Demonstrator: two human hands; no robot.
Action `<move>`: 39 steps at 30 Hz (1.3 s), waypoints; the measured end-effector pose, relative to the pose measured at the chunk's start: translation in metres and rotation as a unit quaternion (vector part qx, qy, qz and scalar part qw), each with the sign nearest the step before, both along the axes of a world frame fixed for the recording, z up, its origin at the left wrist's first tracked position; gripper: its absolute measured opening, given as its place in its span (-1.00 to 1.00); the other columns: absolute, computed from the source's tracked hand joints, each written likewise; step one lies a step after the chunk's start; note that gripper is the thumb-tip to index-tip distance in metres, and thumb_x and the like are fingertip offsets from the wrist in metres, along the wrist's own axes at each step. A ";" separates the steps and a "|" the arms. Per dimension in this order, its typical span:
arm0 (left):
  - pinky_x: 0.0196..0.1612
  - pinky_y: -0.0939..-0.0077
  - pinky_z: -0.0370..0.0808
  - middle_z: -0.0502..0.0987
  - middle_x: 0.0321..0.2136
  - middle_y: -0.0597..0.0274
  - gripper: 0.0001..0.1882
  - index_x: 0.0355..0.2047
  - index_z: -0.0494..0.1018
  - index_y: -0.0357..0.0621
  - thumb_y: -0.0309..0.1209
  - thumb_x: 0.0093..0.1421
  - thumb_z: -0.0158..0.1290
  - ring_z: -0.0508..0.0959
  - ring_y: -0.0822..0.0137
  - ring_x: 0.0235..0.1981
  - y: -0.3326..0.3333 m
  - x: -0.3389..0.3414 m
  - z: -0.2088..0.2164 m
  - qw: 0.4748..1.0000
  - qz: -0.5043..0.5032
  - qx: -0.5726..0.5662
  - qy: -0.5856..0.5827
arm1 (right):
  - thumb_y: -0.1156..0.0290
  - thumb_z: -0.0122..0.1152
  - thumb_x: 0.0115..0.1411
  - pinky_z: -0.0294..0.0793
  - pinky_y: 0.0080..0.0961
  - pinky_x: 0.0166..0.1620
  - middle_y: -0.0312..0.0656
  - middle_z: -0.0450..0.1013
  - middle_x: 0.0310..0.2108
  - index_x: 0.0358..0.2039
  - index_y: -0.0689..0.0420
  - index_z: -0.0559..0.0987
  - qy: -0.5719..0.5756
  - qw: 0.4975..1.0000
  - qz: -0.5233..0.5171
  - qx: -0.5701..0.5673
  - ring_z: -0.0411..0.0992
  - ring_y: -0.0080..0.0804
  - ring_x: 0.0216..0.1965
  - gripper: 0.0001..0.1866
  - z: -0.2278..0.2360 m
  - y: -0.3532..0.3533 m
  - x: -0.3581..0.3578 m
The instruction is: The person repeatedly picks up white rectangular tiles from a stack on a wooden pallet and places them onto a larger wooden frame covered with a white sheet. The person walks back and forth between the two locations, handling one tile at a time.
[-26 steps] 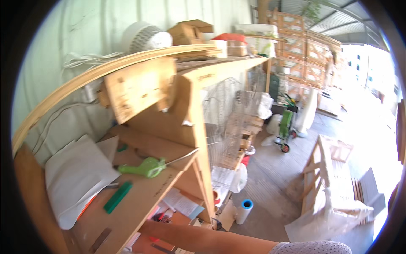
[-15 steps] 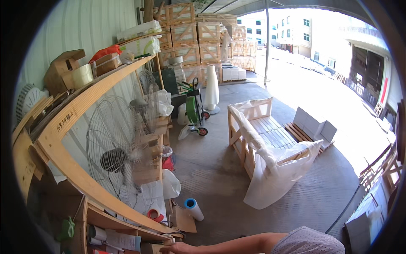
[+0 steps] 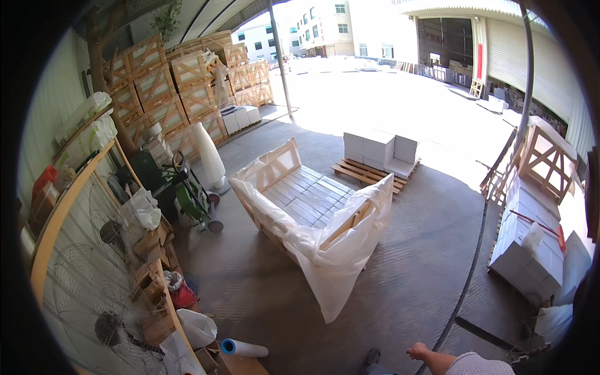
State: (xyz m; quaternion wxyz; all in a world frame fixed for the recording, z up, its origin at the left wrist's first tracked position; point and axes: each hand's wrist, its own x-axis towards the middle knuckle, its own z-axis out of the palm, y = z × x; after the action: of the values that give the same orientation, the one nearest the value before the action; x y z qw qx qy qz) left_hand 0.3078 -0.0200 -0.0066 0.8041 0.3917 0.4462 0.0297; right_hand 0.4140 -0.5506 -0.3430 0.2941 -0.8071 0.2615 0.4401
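Observation:
My right hand [image 3: 419, 351] shows at the lower edge with a bare forearm and a pale sleeve. It hangs above the concrete floor, apart from everything around it. Its fingers look curled; what they hold, if anything, I cannot make out. My left hand is out of sight. Ahead stands an open wooden crate [image 3: 265, 225], holding rows of pale flat pieces [image 3: 307, 199]. White plastic sheeting [image 3: 331, 281] drapes over its near corner and trails toward the floor. A dark shoe [image 3: 373, 357] shows left of my hand.
Behind the crate, pale blocks [image 3: 369, 150] sit on a wooden pallet [image 3: 356, 177]. To the left are a green-and-black wheeled cart [image 3: 192, 199], cage fans [image 3: 81, 281] and a blue-cored film roll [image 3: 245, 348]. A dark hose [image 3: 473, 269] crosses the floor beside stacked white boxes [image 3: 528, 244].
The view has swung right. My right hand, earlier stretched left at the wooden shelving, is now away from it over the floor, with the arm drawn in.

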 end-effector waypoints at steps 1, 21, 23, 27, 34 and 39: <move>-0.54 0.52 0.44 0.56 -0.38 0.11 -0.65 -0.15 0.39 -0.17 -0.16 0.20 -0.08 0.55 0.28 -0.51 -0.017 0.023 -0.001 0.999 -0.024 -0.023 -0.009 | 0.16 0.04 -0.02 0.45 -0.38 -0.41 -0.17 0.48 -0.57 -0.46 0.17 0.57 0.035 0.996 -0.069 0.036 0.46 -0.33 -0.50 -0.68 -0.016 -0.026 -0.006; -0.57 0.57 0.46 0.55 -0.41 0.13 -0.68 -0.14 0.38 -0.22 -0.24 0.25 -0.09 0.53 0.32 -0.54 -0.176 0.355 0.000 0.960 -0.280 -0.026 -0.005 | 0.35 0.15 0.12 0.27 -0.57 -0.60 -0.26 0.36 -0.63 -0.55 0.24 0.46 -0.005 0.911 -0.345 0.225 0.31 -0.48 -0.67 -0.78 0.026 -0.019 0.189; -0.60 0.60 0.43 0.54 -0.43 0.14 -0.69 -0.15 0.38 -0.22 -0.24 0.25 -0.10 0.51 0.35 -0.56 -0.187 0.399 0.002 0.949 -0.315 -0.013 0.000 | 0.34 0.18 0.11 0.33 -0.57 -0.59 -0.24 0.41 -0.61 -0.51 0.25 0.50 -0.002 0.904 -0.360 0.229 0.37 -0.47 -0.65 -0.78 0.019 -0.027 0.205; -0.62 0.62 0.39 0.53 -0.43 0.15 -0.71 -0.18 0.39 -0.21 -0.24 0.26 -0.12 0.50 0.38 -0.54 -0.209 0.485 0.012 0.913 -0.406 -0.047 -0.018 | 0.28 0.15 0.11 0.35 -0.52 -0.61 -0.21 0.46 -0.54 -0.39 0.21 0.52 -0.083 0.874 -0.430 0.209 0.42 -0.41 -0.60 -0.77 0.043 -0.036 0.224; -0.52 0.57 0.44 0.54 -0.40 0.17 -0.67 -0.20 0.42 -0.17 -0.17 0.27 -0.15 0.51 0.39 -0.54 -0.262 0.602 -0.003 0.840 -0.543 -0.004 -0.012 | 0.17 0.11 0.09 0.31 -0.53 -0.64 -0.18 0.50 -0.50 -0.38 0.11 0.56 -0.171 0.842 -0.491 0.142 0.42 -0.39 -0.56 -0.74 0.093 -0.046 0.216; -0.54 0.57 0.46 0.54 -0.41 0.17 -0.69 -0.19 0.41 -0.17 -0.20 0.26 -0.14 0.52 0.38 -0.53 -0.319 0.650 -0.002 0.821 -0.570 -0.005 0.018 | 0.18 0.09 0.10 0.27 -0.51 -0.65 -0.20 0.46 -0.56 -0.49 0.11 0.54 -0.007 0.830 -0.546 0.116 0.37 -0.42 -0.60 -0.74 0.185 -0.052 0.239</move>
State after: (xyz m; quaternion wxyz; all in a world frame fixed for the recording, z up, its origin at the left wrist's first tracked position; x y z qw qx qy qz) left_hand 0.9582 -0.3392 -0.0081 0.6711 0.5729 0.1578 -0.4434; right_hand 0.6529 -0.6029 -0.1580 0.5795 -0.4960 0.6046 0.2295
